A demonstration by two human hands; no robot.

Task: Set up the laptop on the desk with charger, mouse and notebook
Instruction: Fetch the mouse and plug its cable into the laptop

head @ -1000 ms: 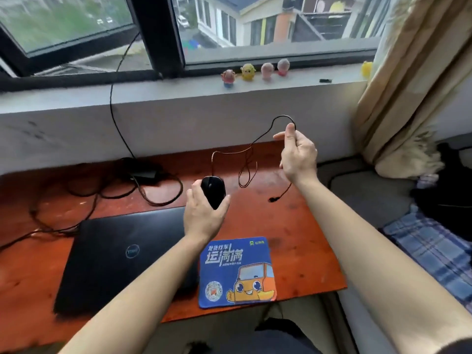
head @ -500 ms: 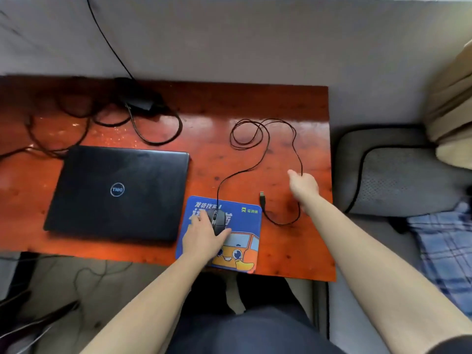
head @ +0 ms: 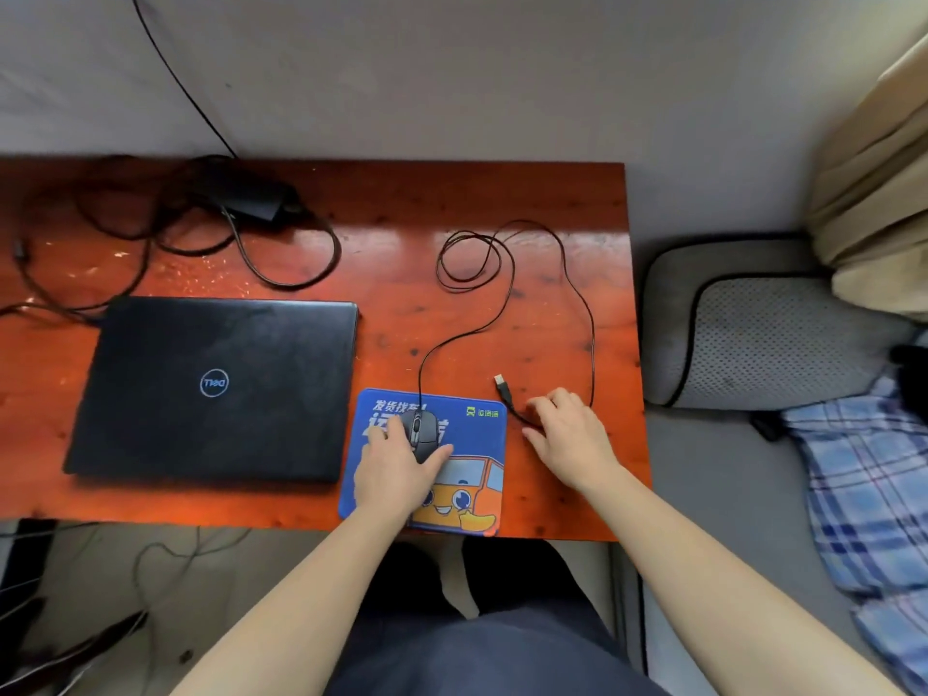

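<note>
The orange counter point(head: 452, 203) carries the closed laptop point(head: 216, 389) just left of the left hand point(head: 396, 474). The blue mouse pad point(head: 477, 434) lies under that hand, the charger point(head: 251, 198) well beyond it; its fingers curl round the mouse point(head: 426, 429). The right hand point(head: 570, 439) covers the mouse cable point(head: 593, 344) — pinching or not, I cannot tell — with the USB plug point(head: 502, 386) just past its fingers.

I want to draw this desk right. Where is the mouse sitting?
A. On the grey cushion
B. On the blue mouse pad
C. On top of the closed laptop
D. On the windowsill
B: the mouse sits on the blue mouse pad, with the left hand wrapped over it.
</note>
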